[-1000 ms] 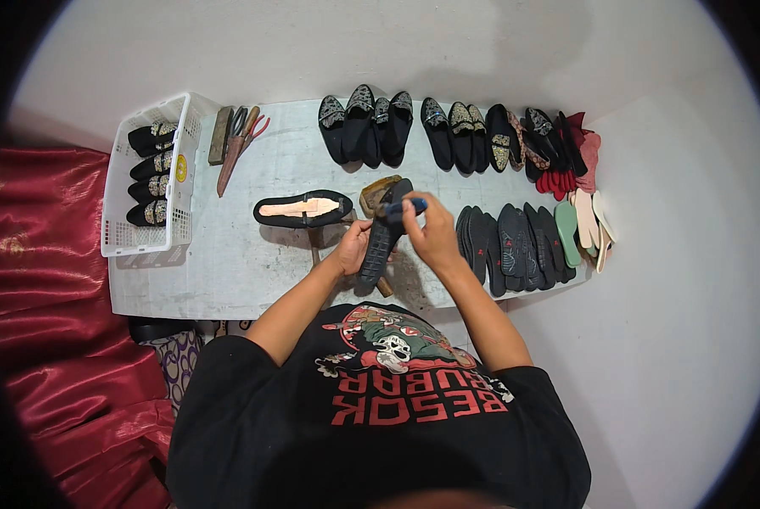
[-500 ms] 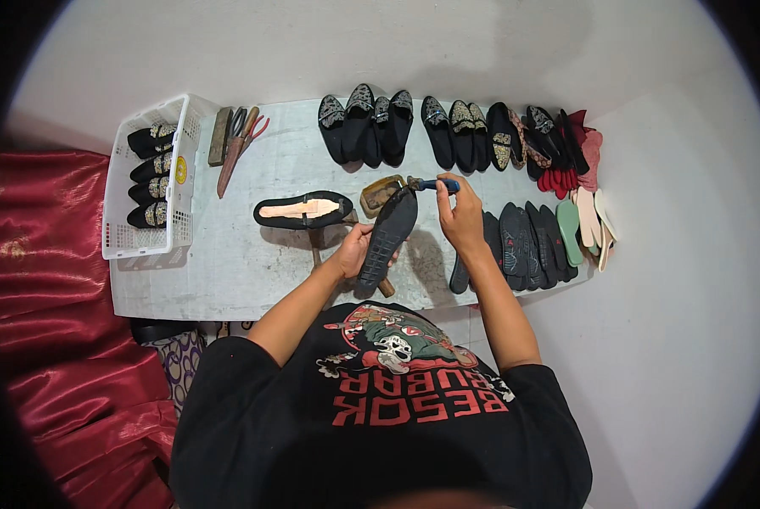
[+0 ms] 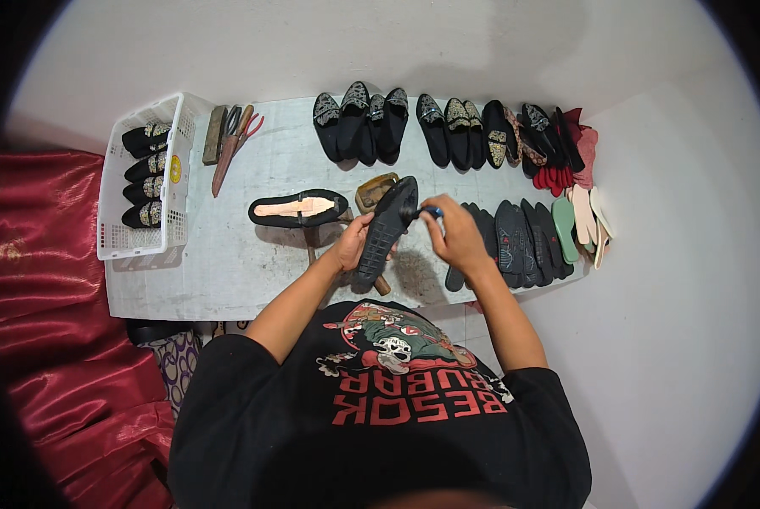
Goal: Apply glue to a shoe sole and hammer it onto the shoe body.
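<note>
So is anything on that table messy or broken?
Nothing looks broken or spilled. The shoes stand in neat rows and the soles overlap tidily. One shoe sits alone upside down on a stand, apart from the rows. The left hand holds a black sole while the right hand works on it with a small tool.

Blue-handled tool [image 3: 431,211] mostly buried in right hand [image 3: 458,238], tip too small to identify. Tan tin [image 3: 375,190] half hidden behind black sole [image 3: 386,231]. Wooden handle [image 3: 381,284] largely covered by sole. Basket shoes [image 3: 146,176] too small for detail.
</note>
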Demonstrator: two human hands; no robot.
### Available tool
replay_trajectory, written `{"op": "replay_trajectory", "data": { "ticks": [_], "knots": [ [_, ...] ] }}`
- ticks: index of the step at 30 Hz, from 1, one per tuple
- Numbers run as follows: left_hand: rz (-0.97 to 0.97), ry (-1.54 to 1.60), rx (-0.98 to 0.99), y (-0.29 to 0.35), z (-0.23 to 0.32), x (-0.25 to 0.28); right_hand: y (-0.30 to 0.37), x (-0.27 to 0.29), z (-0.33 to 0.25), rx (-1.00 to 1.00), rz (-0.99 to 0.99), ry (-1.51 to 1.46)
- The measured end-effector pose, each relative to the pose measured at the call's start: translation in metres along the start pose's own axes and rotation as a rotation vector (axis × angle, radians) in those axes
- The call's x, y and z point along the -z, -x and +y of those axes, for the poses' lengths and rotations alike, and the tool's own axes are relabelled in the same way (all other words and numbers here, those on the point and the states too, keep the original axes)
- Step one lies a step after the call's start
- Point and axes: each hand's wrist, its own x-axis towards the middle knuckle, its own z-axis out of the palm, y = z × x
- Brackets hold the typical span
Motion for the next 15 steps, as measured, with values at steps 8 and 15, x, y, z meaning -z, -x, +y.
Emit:
{"op": "replay_trajectory", "data": {
  "ticks": [8, 15],
  "knots": [
    [-0.043, 0.047, 0.005, -0.002, -0.007, -0.003, -0.020, 0.007, 0.012, 0.091, 0.095, 0.088],
    [-0.049, 0.048, -0.031, 0.001, 0.003, 0.000, 0.006, 0.002, -0.010, 0.039, -0.050, 0.006]
  ]
}}
